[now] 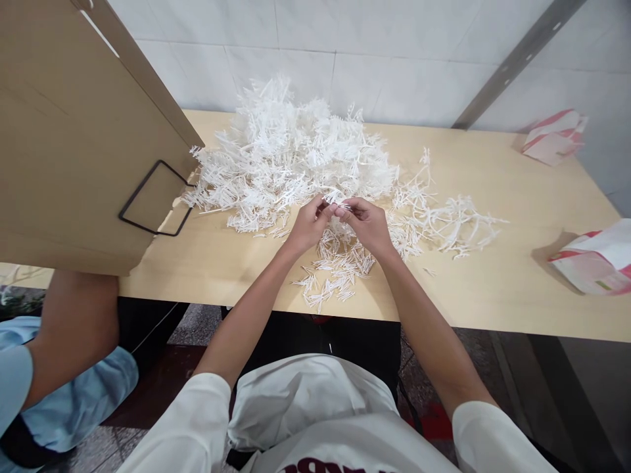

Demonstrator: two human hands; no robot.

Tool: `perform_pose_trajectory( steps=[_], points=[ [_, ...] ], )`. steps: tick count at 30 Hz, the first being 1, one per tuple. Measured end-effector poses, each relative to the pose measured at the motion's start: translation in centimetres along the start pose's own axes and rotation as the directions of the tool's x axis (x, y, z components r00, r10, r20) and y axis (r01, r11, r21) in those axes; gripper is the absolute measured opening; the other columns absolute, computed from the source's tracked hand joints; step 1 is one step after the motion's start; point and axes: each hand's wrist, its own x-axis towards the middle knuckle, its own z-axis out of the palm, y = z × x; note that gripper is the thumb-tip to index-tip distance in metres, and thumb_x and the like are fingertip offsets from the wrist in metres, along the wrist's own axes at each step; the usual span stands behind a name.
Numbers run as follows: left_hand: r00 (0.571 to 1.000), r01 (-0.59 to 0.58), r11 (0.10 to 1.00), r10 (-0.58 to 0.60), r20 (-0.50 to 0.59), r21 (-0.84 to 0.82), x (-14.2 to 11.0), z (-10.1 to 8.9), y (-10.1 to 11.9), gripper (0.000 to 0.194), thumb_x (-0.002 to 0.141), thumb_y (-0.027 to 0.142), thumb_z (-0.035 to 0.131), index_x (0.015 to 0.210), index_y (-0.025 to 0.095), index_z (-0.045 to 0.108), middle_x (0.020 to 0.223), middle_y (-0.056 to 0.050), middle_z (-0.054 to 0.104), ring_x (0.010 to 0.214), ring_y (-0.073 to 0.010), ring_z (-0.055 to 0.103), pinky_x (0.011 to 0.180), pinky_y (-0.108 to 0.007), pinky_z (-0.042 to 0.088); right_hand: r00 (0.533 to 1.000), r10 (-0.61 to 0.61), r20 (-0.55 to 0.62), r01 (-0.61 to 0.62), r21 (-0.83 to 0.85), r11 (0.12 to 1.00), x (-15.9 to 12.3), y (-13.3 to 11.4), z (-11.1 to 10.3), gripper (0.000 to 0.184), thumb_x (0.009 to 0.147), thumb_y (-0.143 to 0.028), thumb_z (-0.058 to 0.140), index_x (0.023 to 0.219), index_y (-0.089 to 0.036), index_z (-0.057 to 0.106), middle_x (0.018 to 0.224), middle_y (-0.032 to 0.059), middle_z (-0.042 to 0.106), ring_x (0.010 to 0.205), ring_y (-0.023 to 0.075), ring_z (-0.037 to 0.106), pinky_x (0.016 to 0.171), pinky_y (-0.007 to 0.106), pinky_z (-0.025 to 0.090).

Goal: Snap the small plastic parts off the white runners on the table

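Note:
My left hand (311,222) and my right hand (365,223) meet over the middle of the table, fingers pinched together on a small cluster of thin white branched pieces (335,196). The fingertips hide part of that cluster. Right behind them rises a large heap of similar white branched pieces (296,148), spread up toward the wall. Below my hands lies a loose scatter of short white sticks (340,272). To the right of my right hand, longer white branched strips (458,223) lie flat on the wood.
A cardboard panel (83,144) with a black wire stand (125,209) closes off the left side. Beyond it shows a co-worker's arm (81,328). Two red-and-white paper packets (555,138) sit on the right of the table (483,289). A tiled wall (394,79) bounds the back.

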Motion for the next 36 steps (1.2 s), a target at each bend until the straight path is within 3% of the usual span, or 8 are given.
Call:
perform_pose_trajectory(
  steps=[4,10,14,22,25,28,32,36],
  points=[
    [0.998,-0.053,0.999,0.053,0.036,0.008,0.0,-0.2,0.2,0.046,0.085,0.063,0.054,0.075,0.019,0.048,0.067,0.001,0.053,0.063,-0.0104,0.048,0.062,-0.027,0.038,0.993,0.002,0.117,-0.006,0.032,0.999,-0.5,-0.8,-0.1,0.029,0.080,-0.049,0.070,0.086,-0.021,0.068,0.076,-0.0010,0.067,0.071,0.0118,0.063,0.073,0.028,0.052],
    [0.982,0.005,0.965,0.045,0.185,-0.262,0.1,-0.2,0.6,0.043,0.082,0.060,0.062,0.076,0.019,0.049,0.068,0.002,0.056,0.065,-0.0105,0.056,0.066,-0.028,0.045,0.976,0.006,0.218,-0.056,0.224,0.973,-0.7,-0.8,0.0,0.026,0.083,-0.046,0.067,0.082,-0.021,0.065,0.075,-0.0010,0.064,0.072,0.0120,0.060,0.071,0.027,0.050],
    [0.986,0.054,0.931,0.009,0.169,-0.361,0.0,-0.3,0.8,0.039,0.083,0.056,0.063,0.080,0.018,0.052,0.068,0.002,0.056,0.064,-0.0107,0.057,0.066,-0.028,0.046,0.973,0.025,0.230,-0.094,0.295,0.951,-0.6,-0.2,0.0,0.025,0.084,-0.046,0.067,0.087,-0.022,0.066,0.076,-0.0006,0.065,0.072,0.0132,0.061,0.071,0.029,0.051],
    [0.998,-0.034,0.999,0.034,0.058,0.008,0.0,-0.3,0.7,0.043,0.083,0.056,0.062,0.069,0.018,0.049,0.063,0.002,0.055,0.060,-0.0097,0.049,0.060,-0.027,0.038,0.987,0.041,0.156,-0.045,0.024,0.999,-0.6,-1.2,0.1,0.033,0.087,-0.052,0.061,0.080,-0.020,0.062,0.067,-0.0027,0.061,0.063,0.0092,0.055,0.063,0.024,0.045],
    [0.990,-0.015,0.993,0.031,0.141,-0.116,-0.1,-0.2,1.0,0.042,0.082,0.057,0.063,0.070,0.018,0.051,0.065,0.001,0.059,0.063,-0.0114,0.057,0.064,-0.028,0.044,0.984,0.026,0.178,-0.023,-0.018,1.000,-0.8,-1.5,0.2,0.035,0.089,-0.052,0.058,0.076,-0.020,0.059,0.065,-0.0032,0.060,0.062,0.0085,0.053,0.063,0.024,0.043],
    [0.973,0.059,0.945,0.018,0.231,-0.322,-0.2,-0.4,1.3,0.041,0.080,0.057,0.065,0.076,0.017,0.056,0.066,0.000,0.061,0.066,-0.0129,0.060,0.069,-0.030,0.049,0.980,0.020,0.200,-0.037,0.082,0.996,-0.9,-1.6,0.4,0.037,0.090,-0.051,0.055,0.071,-0.020,0.056,0.063,-0.0031,0.058,0.061,0.0088,0.052,0.062,0.024,0.043],
    [0.992,0.112,0.917,-0.078,0.102,-0.383,-0.1,-0.8,1.2,0.043,0.071,0.057,0.074,0.076,0.017,0.059,0.067,0.001,0.057,0.063,-0.0092,0.054,0.062,-0.025,0.045,0.985,0.029,0.170,-0.076,0.276,0.958,-0.8,-1.3,0.4,0.037,0.091,-0.050,0.054,0.067,-0.022,0.049,0.061,-0.0027,0.057,0.058,0.0097,0.052,0.060,0.025,0.043],
    [0.993,0.114,0.954,-0.111,0.028,-0.276,0.2,-0.9,0.9,0.043,0.070,0.056,0.075,0.074,0.016,0.059,0.068,0.001,0.057,0.063,-0.0079,0.051,0.060,-0.023,0.041,0.993,0.016,0.118,-0.042,0.225,0.974,-0.5,-1.0,0.2,0.026,0.089,-0.046,0.059,0.080,-0.021,0.061,0.073,-0.0010,0.064,0.065,0.0098,0.058,0.064,0.026,0.046]
  ],
)
